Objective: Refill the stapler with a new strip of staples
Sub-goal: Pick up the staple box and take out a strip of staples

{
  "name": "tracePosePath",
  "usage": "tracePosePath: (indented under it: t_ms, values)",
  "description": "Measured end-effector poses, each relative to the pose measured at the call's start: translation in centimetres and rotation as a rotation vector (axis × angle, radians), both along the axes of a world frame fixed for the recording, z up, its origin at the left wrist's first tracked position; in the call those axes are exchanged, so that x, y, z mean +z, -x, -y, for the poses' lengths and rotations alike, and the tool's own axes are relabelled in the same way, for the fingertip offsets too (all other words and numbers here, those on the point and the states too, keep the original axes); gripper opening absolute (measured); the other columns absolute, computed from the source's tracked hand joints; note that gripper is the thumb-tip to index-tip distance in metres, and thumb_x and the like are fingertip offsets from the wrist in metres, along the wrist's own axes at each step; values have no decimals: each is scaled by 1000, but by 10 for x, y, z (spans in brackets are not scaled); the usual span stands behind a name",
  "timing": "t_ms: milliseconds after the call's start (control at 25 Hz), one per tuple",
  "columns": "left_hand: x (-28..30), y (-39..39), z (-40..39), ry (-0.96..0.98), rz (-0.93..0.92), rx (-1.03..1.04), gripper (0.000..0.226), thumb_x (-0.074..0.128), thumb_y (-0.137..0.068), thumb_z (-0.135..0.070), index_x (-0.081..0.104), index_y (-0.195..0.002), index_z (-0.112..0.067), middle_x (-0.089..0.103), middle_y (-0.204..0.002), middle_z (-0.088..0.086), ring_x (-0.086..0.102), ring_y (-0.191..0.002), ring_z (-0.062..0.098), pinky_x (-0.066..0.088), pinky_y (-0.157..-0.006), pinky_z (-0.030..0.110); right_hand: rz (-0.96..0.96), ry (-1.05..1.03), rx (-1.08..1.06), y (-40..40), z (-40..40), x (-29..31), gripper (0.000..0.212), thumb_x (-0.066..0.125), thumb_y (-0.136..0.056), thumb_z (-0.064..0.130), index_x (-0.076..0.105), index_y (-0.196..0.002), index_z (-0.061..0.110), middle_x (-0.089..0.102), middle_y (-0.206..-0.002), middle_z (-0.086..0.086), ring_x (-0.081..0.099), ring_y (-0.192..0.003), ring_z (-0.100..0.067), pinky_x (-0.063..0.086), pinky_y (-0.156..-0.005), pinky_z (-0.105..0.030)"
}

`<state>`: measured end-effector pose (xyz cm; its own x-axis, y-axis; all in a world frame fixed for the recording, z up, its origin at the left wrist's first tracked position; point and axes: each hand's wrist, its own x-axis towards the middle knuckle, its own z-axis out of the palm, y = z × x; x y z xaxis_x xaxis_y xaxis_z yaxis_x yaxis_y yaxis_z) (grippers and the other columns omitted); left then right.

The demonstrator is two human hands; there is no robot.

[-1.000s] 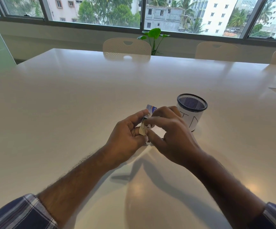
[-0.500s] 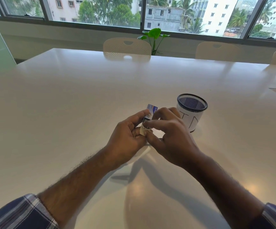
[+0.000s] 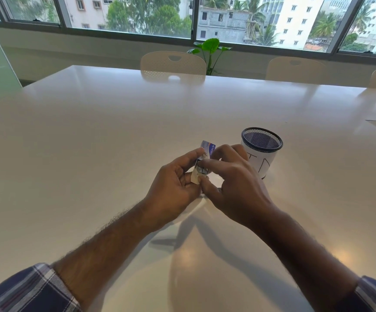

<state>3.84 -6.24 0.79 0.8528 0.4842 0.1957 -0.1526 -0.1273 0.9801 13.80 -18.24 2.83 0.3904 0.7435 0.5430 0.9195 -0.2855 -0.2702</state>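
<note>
Barely anything had changed since half a second before: both hands stayed at the same spot above the white table (image 3: pixel 92 143), and the small staple box (image 3: pixel 201 164) had tipped only slightly, its blue printed end (image 3: pixel 208 148) still pointing away from the person. The left hand (image 3: pixel 175 190) kept the box pinched, its forefinger along the far upper edge and thumb curled against the near side. The right hand (image 3: pixel 234 188) was closed on the near end, forefinger (image 3: pixel 211 164) lying across the top and thumb (image 3: pixel 206 185) pressed under the pale open flap. Whether a strip of staples was out yet could not be told, as the fingers covered the opening. No stapler could be made out. Just beside the right hand, to its right, stood a mesh pen cup (image 3: pixel 261 152) wrapped in white paper, apart from the box.
</note>
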Motion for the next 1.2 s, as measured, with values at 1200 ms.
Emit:
tracePosePath:
  t_ms: [1200]
  values:
    - [-3, -6, -5, 306, 120, -162, 39, 54, -91, 10, 63, -122, -11, 72, -119, 12, 70, -106, 30, 57, -88, 30, -549, -411, -1, -24, -3, -7, 16, 54, -94, 19, 70, -91, 19, 73, -86, 6, 63, -75, -18, 49, -67, -34]
